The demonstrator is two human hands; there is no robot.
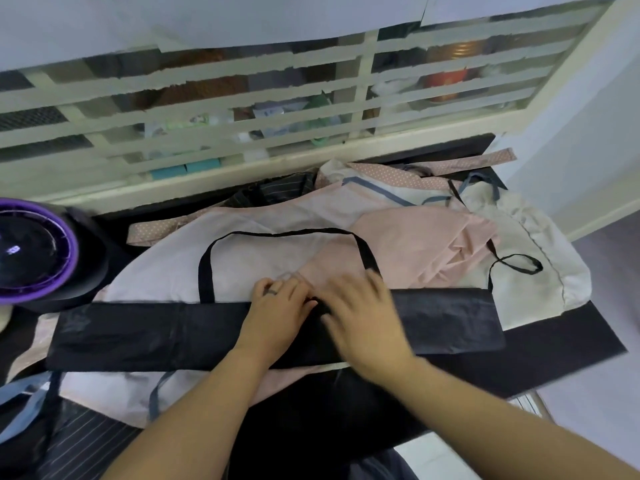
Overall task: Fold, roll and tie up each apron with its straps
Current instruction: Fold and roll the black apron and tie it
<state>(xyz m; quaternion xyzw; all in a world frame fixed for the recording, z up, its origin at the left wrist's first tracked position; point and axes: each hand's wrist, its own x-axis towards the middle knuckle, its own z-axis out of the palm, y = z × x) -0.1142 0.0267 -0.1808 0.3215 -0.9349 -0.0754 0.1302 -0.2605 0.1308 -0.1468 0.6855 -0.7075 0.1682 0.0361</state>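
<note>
A black apron (pixel 138 332) lies folded into a long flat band across the table, on top of other aprons. Its black neck strap (pixel 277 233) loops away over a pale pink apron (pixel 242 244), and another black strap (pixel 516 265) loops at the right. My left hand (pixel 277 313) and my right hand (pixel 360 313) rest side by side on the middle of the band, at its far edge. The right hand is blurred and its fingers are spread. The left hand's fingertips sit at the fold; whether they pinch the cloth I cannot tell.
A heap of aprons covers the table: a peach one (pixel 433 251), a cream one (pixel 540 233), a dotted pink strap (pixel 478 161) and a striped dark one (pixel 86 441). A purple-rimmed black appliance (pixel 34 251) stands at the left. A slatted cabinet (pixel 242 109) rises behind.
</note>
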